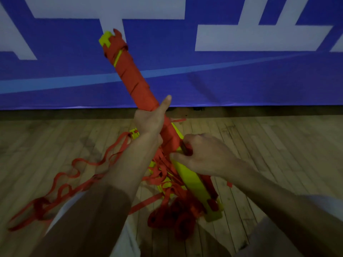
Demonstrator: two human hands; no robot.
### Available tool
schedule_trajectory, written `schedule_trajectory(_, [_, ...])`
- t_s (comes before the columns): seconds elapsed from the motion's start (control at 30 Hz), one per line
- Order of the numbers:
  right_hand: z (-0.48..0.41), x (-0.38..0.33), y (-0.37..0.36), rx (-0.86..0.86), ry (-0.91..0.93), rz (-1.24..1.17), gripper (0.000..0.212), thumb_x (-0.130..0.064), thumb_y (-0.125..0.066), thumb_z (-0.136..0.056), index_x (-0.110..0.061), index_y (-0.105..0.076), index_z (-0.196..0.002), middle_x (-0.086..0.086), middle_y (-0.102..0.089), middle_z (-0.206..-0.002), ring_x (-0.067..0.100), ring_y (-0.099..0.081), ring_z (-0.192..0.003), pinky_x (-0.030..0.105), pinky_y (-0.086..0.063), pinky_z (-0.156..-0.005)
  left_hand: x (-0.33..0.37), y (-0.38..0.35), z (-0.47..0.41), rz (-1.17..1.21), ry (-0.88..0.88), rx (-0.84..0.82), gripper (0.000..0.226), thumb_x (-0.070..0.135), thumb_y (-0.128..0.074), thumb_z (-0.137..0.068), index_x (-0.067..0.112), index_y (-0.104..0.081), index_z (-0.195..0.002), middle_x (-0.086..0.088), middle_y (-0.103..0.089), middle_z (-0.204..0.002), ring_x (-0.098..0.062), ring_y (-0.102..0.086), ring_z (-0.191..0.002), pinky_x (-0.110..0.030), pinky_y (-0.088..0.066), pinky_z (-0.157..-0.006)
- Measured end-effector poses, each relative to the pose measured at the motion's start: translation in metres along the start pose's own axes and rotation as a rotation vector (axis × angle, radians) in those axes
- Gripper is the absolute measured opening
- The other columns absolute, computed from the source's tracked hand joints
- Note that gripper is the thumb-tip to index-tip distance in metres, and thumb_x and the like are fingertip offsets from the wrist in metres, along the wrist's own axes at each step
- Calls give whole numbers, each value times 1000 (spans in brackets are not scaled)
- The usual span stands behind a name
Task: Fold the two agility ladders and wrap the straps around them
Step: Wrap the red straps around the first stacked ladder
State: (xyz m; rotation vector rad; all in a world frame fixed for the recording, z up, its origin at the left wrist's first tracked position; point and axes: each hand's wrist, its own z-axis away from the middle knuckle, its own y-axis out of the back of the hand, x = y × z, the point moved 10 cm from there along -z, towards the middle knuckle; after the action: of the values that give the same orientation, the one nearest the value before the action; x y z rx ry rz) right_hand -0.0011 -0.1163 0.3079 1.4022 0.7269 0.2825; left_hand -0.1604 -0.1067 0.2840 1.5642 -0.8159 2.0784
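Observation:
A folded agility ladder (191,179), a stack of yellow-green rungs, slants from lower right up to upper left. Red strap (133,76) is wound tightly around its upper half. My left hand (151,121) grips the bundle at its middle, thumb pointing up. My right hand (206,154) is closed on the red strap against the bundle just below the wound part. Loose red strap (78,175) trails in loops across the floor to the lower left. More yellow rungs (134,133) and tangled strap, apparently the second ladder, lie under the bundle, mostly hidden.
Wooden floor (278,154) runs under everything. A blue banner with white shapes (241,71) hangs just behind the ladder, its bottom edge near the floor. Pale clothing shows at the bottom of the view.

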Motion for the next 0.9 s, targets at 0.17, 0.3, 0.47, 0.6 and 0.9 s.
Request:
schedule_trajectory(0.17, [-2, -1, -8, 44, -4, 349, 81, -77, -56, -75, -11, -48, -121, 7, -59, -121, 28, -59, -110, 37, -43, -87, -17, -10, 1, 45, 123, -85, 25, 23, -80, -79, 11, -59, -80, -7, -63, -80, -23, -63, -75, -48, -57, -84])
schedule_trajectory(0.3, [-10, 17, -4, -29, -13, 120, 54, -60, -62, -78, -15, -53, -104, 5, -61, -103, 27, -60, -96, 33, -42, -76, -13, -17, 8, 71, 160, -180, 36, 21, -77, -81, 3, -59, -107, -10, -64, -90, -21, -65, -77, -44, -59, -78])
schedule_trajectory(0.47, [-6, 17, 17, -145, 90, -538, 19, -36, -76, -80, -21, -65, -85, -10, -67, -71, 2, -64, -65, 14, -47, -60, 8, -25, 15, 166, 78, -253, 61, 34, -83, -69, 5, -58, -118, -2, -65, -83, -16, -63, -73, -34, -55, -72])
schedule_trajectory(0.6, [8, -10, 16, -349, 272, -895, 24, -20, -72, -87, -26, -61, -67, -14, -62, -62, 3, -60, -62, 17, -45, -62, 26, -47, 35, 359, 34, -446, 43, 34, -85, -60, 14, -60, -88, -1, -56, -67, -15, -58, -63, -42, -53, -83])
schedule_trajectory(0.9, [9, -16, -5, -489, 265, -816, 41, -66, -72, -68, -27, -63, -61, 0, -55, -60, 26, -49, -61, 40, -39, -64, 24, -62, 59, 512, 214, -652, 12, 20, -58, -86, 15, -64, -77, 3, -65, -64, -7, -60, -49, -20, -53, -50])
